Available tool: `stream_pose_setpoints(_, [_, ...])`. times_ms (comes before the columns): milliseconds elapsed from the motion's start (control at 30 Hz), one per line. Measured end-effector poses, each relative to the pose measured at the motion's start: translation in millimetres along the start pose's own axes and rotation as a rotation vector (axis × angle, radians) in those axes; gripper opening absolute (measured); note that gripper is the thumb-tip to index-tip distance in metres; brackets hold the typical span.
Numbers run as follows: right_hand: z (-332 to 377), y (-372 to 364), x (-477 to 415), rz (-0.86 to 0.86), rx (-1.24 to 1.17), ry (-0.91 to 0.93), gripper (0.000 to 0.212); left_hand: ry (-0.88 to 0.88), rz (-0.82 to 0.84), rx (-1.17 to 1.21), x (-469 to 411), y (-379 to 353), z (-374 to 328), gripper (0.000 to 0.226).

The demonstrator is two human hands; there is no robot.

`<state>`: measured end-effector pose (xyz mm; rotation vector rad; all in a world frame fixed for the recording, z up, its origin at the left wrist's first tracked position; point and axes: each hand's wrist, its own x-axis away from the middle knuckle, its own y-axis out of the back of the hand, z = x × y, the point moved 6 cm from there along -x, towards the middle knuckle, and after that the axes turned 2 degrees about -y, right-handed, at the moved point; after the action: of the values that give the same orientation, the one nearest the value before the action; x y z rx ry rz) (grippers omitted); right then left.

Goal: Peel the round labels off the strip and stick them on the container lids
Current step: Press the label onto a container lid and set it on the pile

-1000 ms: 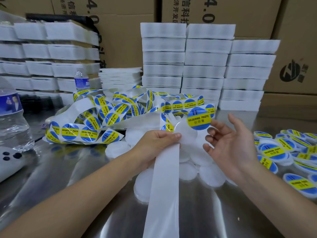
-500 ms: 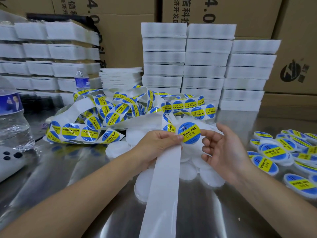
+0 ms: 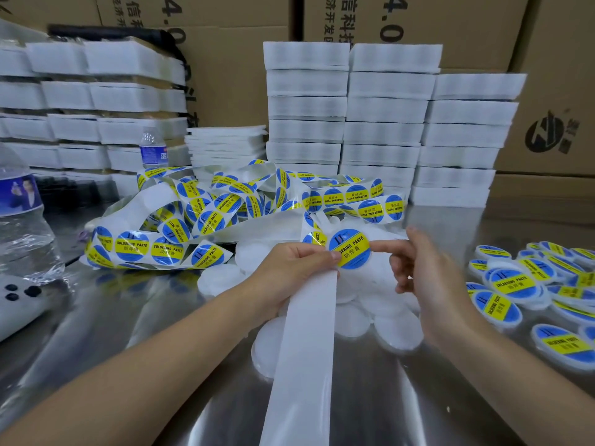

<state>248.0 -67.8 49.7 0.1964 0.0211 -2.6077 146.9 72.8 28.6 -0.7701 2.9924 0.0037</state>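
Pinching the backing strip (image 3: 302,349) at the top of its bare white tail, the left hand (image 3: 289,268) has its thumb pressed on the left edge of a round label (image 3: 349,249), blue and yellow, reading "soldering paste". The right hand (image 3: 428,278) sits just beside it at 3 o'clock. Its index finger (image 3: 383,246) is stretched out with the tip touching the label's right edge, and the other fingers are loosely curled and holding nothing. The peeled tail hangs straight down to 6 o'clock and runs off the bottom of the view.

Room-wise it's pretty boxed in:
- Plain white lids (image 3: 396,326) are bunched directly under both hands.
- Labelled lids (image 3: 512,284) crowd 3 to 4 o'clock, right up to the frame edge.
- The tangled label strip (image 3: 199,220) sprawls from 10 to 12 o'clock, close behind the left hand.
- Stacked white foam trays (image 3: 386,123) wall off 12 o'clock, with cardboard boxes (image 3: 547,91) behind them.
- A water bottle (image 3: 22,220) stands at 9 o'clock, and a white gadget (image 3: 16,304) is just below it.

The open patches on the shiny metal surface (image 3: 418,397) are at 5 o'clock, between the tail and the right forearm, and at 7 to 8 o'clock around the left forearm.
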Motion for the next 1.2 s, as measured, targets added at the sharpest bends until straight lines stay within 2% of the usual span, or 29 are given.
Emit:
stream_pose_setpoints(333, [12,4,12,-0.122,0.088,0.189,0.055,0.012,-0.003,0.037,4,-2,-3,0.011])
stream_pose_setpoints(567, [12,8,11,-0.142,0.047,0.188,0.041,0.014,0.004,0.058,4,-3,-4,0.014])
stream_pose_setpoints(733, [16,2,12,-0.065,0.090,0.247,0.037,-0.038,0.079,0.054,9,-12,-12,0.014])
stream_pose_setpoints(833, [17,-8,19,0.019,0.137,0.333,0.032,-0.077,0.141,0.056,13,-20,-14,0.031])
stream_pose_setpoints(933, [14,-12,19,0.073,0.146,0.339,0.024,-0.105,0.190,0.038,16,-26,-13,0.028])
stream_pose_setpoints(1067, [16,-14,21,0.114,0.176,0.357,0.024,-0.149,0.187,-0.106,16,-26,-13,0.013])
stream_pose_setpoints(1133, [18,-16,24,0.129,0.201,0.369,0.024,-0.167,0.203,-0.156,17,-27,-14,0.016])
stream_pose_setpoints(1200, [17,-18,24,0.150,0.220,0.371,0.034,-0.191,0.210,-0.183,18,-27,-17,0.023])
